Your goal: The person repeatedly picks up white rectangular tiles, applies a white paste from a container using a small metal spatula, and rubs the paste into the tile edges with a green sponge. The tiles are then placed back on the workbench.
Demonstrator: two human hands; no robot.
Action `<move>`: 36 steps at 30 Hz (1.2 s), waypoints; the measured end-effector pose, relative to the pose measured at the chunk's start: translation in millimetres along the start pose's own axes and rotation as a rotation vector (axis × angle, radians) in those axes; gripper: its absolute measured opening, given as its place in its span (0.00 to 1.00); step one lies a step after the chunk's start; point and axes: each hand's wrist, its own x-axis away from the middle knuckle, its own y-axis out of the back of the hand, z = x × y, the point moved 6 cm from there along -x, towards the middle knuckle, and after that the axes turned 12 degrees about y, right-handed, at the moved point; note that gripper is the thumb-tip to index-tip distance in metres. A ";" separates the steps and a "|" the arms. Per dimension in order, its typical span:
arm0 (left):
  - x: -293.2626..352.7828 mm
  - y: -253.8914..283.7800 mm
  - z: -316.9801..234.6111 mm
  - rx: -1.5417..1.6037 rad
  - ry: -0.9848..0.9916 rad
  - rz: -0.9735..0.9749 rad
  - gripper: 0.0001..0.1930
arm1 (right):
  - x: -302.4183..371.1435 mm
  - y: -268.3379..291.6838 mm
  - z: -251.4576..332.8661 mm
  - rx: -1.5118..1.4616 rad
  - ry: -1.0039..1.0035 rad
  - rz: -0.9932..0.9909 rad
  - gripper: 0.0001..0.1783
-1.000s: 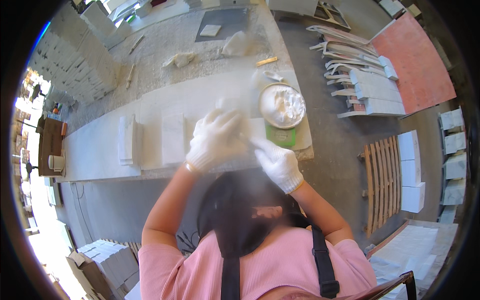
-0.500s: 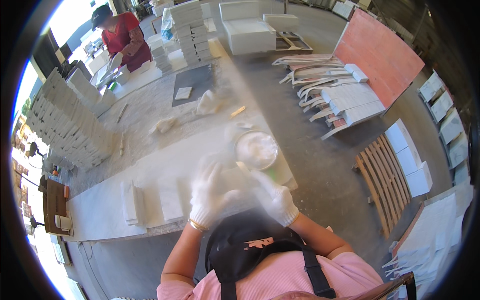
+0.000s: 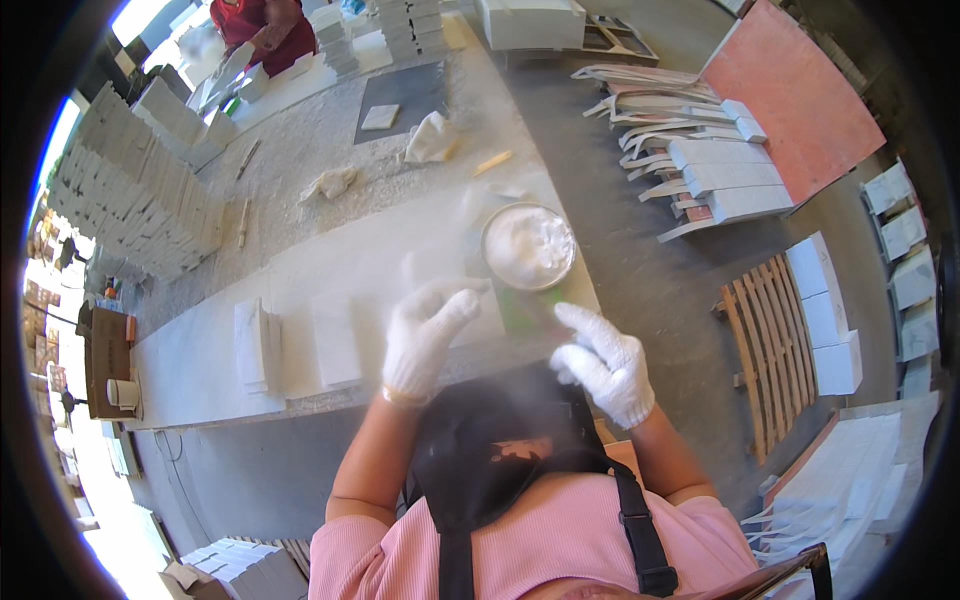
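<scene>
Facing the desk (image 3: 290,235), I have both white-gloved hands out in front of my black apron (image 3: 470,455), with a pale haze blurring the space between them. My left hand (image 3: 428,338) is raised with its thumb up beside the fingers; the fingertips fade into the haze, so I cannot tell whether they grasp anything. My right hand (image 3: 606,368) is by the near right corner, its fingers parted and loosely bent, released as far as I can see.

The round bowl (image 3: 529,287) is just beyond my hands, near the desk's right edge, filled with a white, lumpy material (image 3: 545,243). A flat green thing (image 3: 520,315) shows at the bowl's near side, between it and me. To the left of my left hand lies a pale flat slab (image 3: 337,340), and farther left a small stack of white slabs (image 3: 254,345).

Farther up the desk are a crumpled white cloth (image 3: 430,138), a second cloth (image 3: 330,184), a short yellow strip (image 3: 492,162) and a dark sheet (image 3: 430,88) bearing a small white tile (image 3: 381,117). At the far end, a co-worker in red (image 3: 280,30) is partly in view.
</scene>
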 end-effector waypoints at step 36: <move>-46.5 41.2 -10.6 -0.403 0.119 0.512 0.31 | -22.0 -27.8 -62.7 0.911 0.435 0.174 0.25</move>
